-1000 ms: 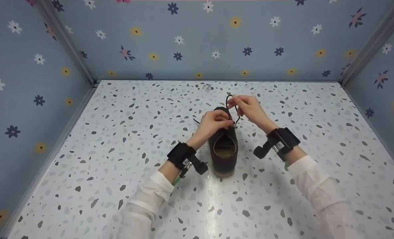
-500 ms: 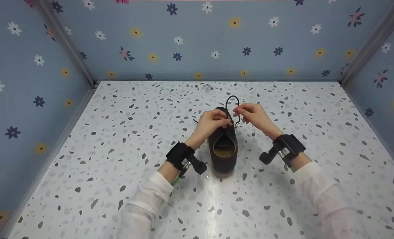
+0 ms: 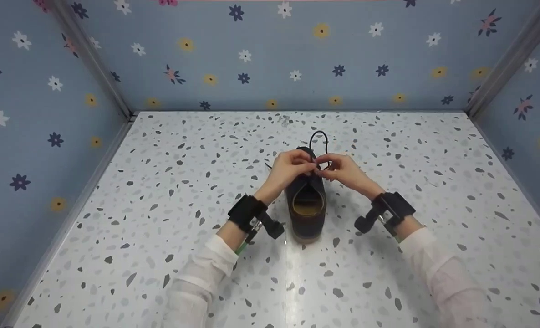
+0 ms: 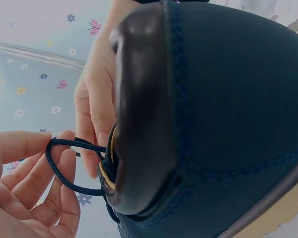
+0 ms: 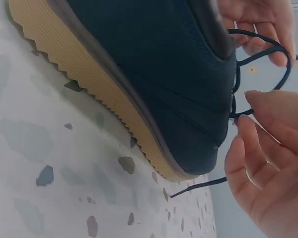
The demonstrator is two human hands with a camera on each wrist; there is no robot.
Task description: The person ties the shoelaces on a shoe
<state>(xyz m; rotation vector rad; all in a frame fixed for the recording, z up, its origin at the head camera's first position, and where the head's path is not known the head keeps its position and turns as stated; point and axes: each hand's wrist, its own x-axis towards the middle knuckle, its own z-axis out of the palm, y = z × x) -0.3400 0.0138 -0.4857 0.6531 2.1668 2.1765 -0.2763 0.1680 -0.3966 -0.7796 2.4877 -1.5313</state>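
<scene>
A dark blue shoe with a brown leather collar stands on the speckled surface, toe pointing away. At its front, my left hand pinches a loop of the dark shoelace between thumb and forefinger, clear in the left wrist view. My right hand meets it from the right. In the right wrist view, the right thumb and forefinger pinch the lace close to the eyelets. One stretch of lace arches up beyond the hands. Both hands hide the knot area in the head view.
The white speckled tabletop surrounds the shoe. Blue flowered panels rise behind and at both sides. A loose lace end lies past the toe in the right wrist view. Black camera bands sit on both wrists.
My right hand has come down from the top of the lace arch and moved in beside the left fingers. The lace arch now stands free. My left hand has barely moved.
</scene>
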